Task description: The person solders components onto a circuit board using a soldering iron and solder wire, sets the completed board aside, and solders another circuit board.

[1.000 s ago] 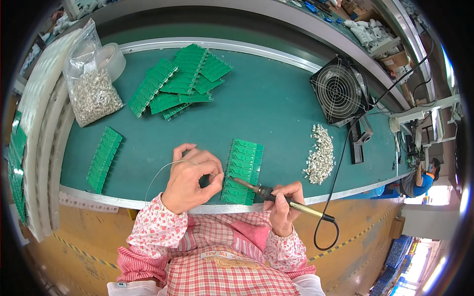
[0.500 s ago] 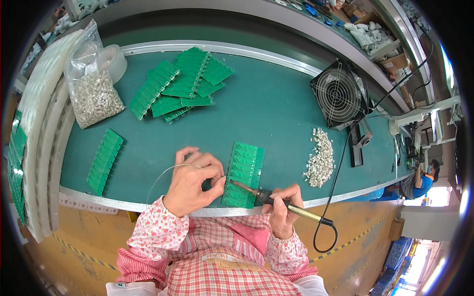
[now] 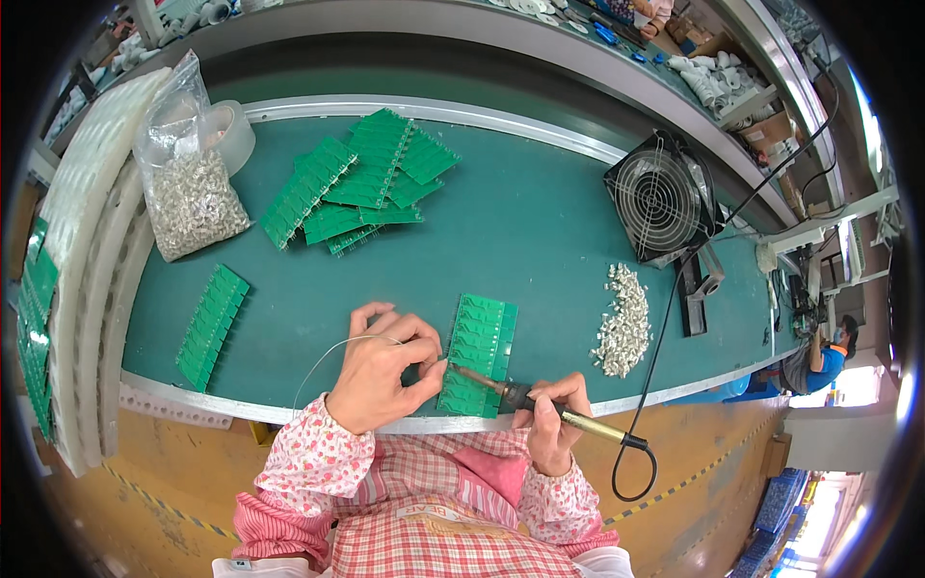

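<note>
A green circuit board panel [image 3: 482,337] lies flat near the front edge of the bench. My right hand [image 3: 554,421] grips a soldering iron [image 3: 568,416] by its handle, its tip pointing at the panel's left edge. At that same edge, my left hand [image 3: 390,373] is closed with thumb and fingers pinched on a thin solder wire [image 3: 323,358], which loops back over the hand toward the wrist. Whether the iron's tip touches the wire or the board I cannot tell.
Stacked green panels [image 3: 361,178] lie at the back, with a single panel [image 3: 212,328] at left. A bag of small pale parts [image 3: 198,197] stands beside a tape roll [image 3: 231,138]. Loose small parts [image 3: 622,323] are heaped right, near a black fan [image 3: 660,197] and the iron's cable [image 3: 658,361].
The whole view has shifted slightly, so the bench sits a little lower. Both hands keep their grips, with the iron's tip still at the panel's left edge.
</note>
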The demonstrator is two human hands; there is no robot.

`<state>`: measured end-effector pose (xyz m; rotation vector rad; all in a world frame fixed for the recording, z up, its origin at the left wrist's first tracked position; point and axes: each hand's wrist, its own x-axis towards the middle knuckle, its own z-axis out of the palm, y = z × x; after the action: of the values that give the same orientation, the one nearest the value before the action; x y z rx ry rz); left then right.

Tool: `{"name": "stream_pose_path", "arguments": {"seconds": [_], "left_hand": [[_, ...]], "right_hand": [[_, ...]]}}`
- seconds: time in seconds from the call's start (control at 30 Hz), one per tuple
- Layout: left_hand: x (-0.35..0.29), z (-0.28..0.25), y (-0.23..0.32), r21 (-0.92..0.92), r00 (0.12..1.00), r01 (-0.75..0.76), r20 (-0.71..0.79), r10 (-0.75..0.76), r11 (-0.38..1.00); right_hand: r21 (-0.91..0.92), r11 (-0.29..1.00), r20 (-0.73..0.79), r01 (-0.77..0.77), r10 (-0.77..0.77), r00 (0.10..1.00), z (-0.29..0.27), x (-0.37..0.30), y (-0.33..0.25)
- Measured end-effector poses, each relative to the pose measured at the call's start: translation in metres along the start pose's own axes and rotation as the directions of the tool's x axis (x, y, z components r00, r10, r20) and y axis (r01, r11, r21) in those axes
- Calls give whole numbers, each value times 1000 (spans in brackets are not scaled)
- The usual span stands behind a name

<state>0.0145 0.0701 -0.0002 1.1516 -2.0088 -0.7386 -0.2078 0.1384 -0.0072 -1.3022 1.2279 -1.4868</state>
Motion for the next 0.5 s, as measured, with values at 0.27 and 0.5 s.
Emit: {"name": "stream_pose_path", "arguments": {"seconds": [0.27, 0.5], "left_hand": [[1, 1, -1, 38, 1000, -5, -4, 5, 999], [2, 0, 0, 48, 1000, -26, 18, 25, 999]], "right_hand": [[-71, 997, 16, -31, 33, 999, 4, 2, -4], [19, 1000, 7, 2, -2, 1000, -1, 2, 1]]}}
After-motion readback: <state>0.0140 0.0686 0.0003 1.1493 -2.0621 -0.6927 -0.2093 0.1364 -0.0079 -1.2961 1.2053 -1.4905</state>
